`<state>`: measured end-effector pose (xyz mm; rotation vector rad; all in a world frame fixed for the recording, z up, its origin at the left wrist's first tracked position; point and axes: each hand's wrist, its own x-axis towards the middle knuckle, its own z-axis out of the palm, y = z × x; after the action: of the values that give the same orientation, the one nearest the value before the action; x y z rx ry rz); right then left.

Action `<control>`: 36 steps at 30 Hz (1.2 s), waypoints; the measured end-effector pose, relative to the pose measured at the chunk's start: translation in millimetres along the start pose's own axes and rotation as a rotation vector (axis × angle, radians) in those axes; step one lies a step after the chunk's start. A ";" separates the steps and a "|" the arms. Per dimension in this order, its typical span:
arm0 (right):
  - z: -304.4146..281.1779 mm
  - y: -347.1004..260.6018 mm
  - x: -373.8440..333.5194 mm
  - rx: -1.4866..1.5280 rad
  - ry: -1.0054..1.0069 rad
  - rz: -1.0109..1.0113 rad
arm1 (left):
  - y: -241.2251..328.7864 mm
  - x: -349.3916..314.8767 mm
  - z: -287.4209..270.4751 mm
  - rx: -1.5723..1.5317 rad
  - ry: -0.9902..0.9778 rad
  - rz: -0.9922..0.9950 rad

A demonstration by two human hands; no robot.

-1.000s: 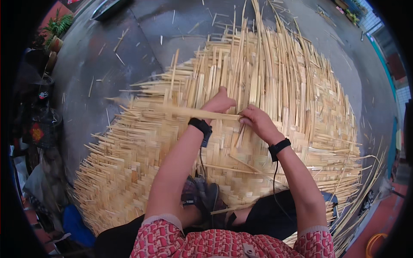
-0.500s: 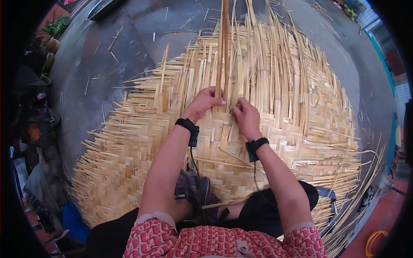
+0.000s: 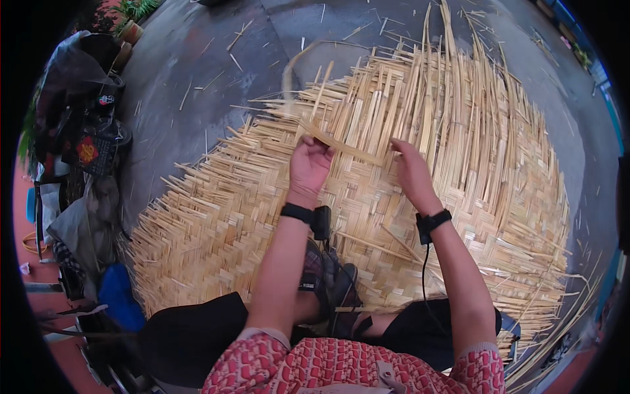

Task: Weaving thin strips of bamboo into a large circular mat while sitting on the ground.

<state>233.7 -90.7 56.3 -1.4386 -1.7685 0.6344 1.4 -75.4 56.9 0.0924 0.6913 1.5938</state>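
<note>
My left hand (image 3: 311,165) is closed on a long split-bamboo strip (image 3: 348,148), raised over the woven bamboo mat (image 3: 256,217). One end of the strip reaches toward my right hand (image 3: 416,178); the rest bows away to the far left in a blurred curve. My right hand hovers just right of that end, apart from it, with its fingers loosely extended and nothing visible in them. Beneath both hands lies the mat's weave, where flat strips cross in a stepped pattern. Unwoven strips (image 3: 453,98) run lengthwise from it toward the far side.
Ragged strip ends stick out all round the mat. Loose bamboo scraps (image 3: 239,34) litter the grey floor. Dark bags (image 3: 92,144) and a blue item (image 3: 121,299) stand at the left. Long thin strips (image 3: 558,341) lie at the near right. My shoes (image 3: 341,289) are on the mat.
Both hands were down at the weave, close together. My left hand has lifted a strip and swung it leftward, and my right hand has moved apart from it. The view has shifted left.
</note>
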 end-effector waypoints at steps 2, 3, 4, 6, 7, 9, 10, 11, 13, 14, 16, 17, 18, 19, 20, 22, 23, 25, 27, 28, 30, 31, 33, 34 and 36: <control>13.7 -10.4 7.3 0.025 -0.252 0.028 | 18.4 18.2 9.1 0.336 -0.209 -0.127; 19.4 -12.6 13.0 -0.010 -0.402 0.070 | 26.7 28.1 15.4 0.642 -0.415 -0.187; 20.1 -11.5 17.1 -0.033 -0.403 0.091 | 29.0 38.0 23.2 1.051 -0.332 -0.094; 23.1 -5.9 29.7 -0.114 -0.552 -0.001 | 35.5 52.6 33.7 1.363 -0.259 -0.225; 25.1 -2.4 38.1 -0.096 -0.569 -0.034 | 39.1 58.3 36.7 1.664 -0.261 -0.335; 32.6 1.8 51.1 0.004 -0.376 0.181 | 43.1 64.3 36.9 1.570 -0.293 -0.406; 40.9 1.8 61.4 0.039 -0.320 0.299 | 44.4 64.4 33.9 1.477 -0.401 -0.416; 49.0 0.7 69.6 0.080 -0.332 0.247 | 48.1 65.1 30.5 1.395 -0.481 -0.392; 64.3 -3.8 86.2 0.299 -0.082 0.339 | 53.7 61.2 22.0 1.395 -0.544 -0.356; 65.1 -3.2 95.7 0.294 -0.145 0.445 | 57.1 58.4 18.4 1.313 -0.584 -0.290; 67.9 -4.1 106.2 0.405 -0.184 0.532 | 63.6 50.9 15.3 1.164 -0.602 -0.268; 67.9 -4.9 108.7 0.511 -0.228 0.641 | 66.6 46.0 16.1 1.153 -0.579 -0.234; 70.4 -7.3 111.3 0.486 -0.204 0.545 | 70.6 41.3 18.5 1.145 -0.609 -0.266; 70.6 -9.5 111.5 0.523 -0.285 0.495 | 74.5 36.7 22.0 1.105 -0.646 -0.261; 71.0 -11.9 111.2 0.610 -0.152 0.463 | 77.3 32.4 25.8 1.140 -0.629 -0.300; 71.5 -19.0 106.6 0.703 -0.225 0.520 | 80.9 28.7 33.7 1.380 -0.744 -0.239; 73.6 -22.8 107.5 0.567 -0.361 0.584 | 80.6 30.6 36.2 1.374 -0.790 -0.246; 70.2 -27.0 95.2 0.580 -0.106 0.317 | 74.3 42.0 37.3 1.232 -0.344 -0.336; 62.3 -38.6 75.3 0.830 -0.082 0.432 | 65.2 47.0 35.6 1.077 -0.291 -0.317; 54.1 -42.8 60.9 0.881 -0.109 0.423 | 60.7 48.1 33.6 0.888 -0.299 -0.308; 43.2 -46.9 37.9 0.866 -0.178 0.318 | 47.9 51.6 28.5 1.225 -0.909 -0.129; 37.3 -46.4 29.1 0.758 -0.192 0.268 | 41.8 52.8 26.3 1.183 -0.981 -0.119; 29.4 -40.5 19.2 0.416 -0.189 0.140 | 30.5 52.6 24.2 1.005 -0.565 -0.557; 25.8 -35.9 17.7 0.063 -0.182 -0.003 | 27.2 51.5 24.0 0.898 -0.551 -0.616; 18.3 -28.5 12.6 0.045 -0.195 -0.068 | 23.5 49.4 29.0 0.811 -0.524 -0.598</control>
<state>201.2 -83.9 70.4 -1.3179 -1.9319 0.7963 -14.4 -18.4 75.1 0.7926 0.8067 0.6022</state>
